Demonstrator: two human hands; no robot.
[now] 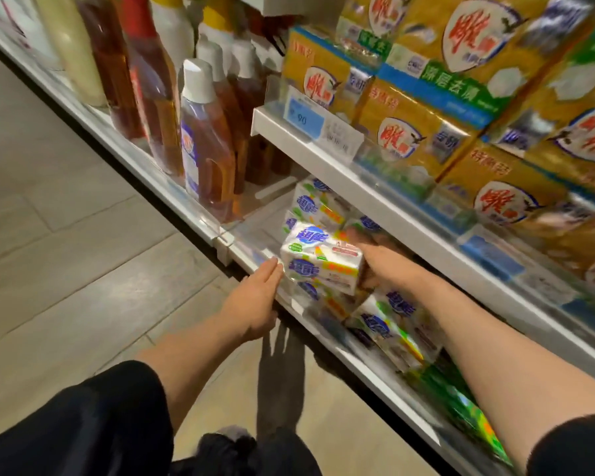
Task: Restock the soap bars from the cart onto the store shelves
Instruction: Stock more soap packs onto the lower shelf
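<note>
A white soap pack with blue lettering sits at the front edge of the bottom shelf. My right hand grips its right end, fingers wrapped behind it. My left hand has straight fingers, the tips touching the pack's left end. More white soap packs lie stacked behind it and further ones to the right under my right forearm.
Yellow soap packs fill the upper shelf, with a blue price tag on its rail. Amber liquid bottles stand left of the soaps. Tiled floor lies to the left. The cart is out of view.
</note>
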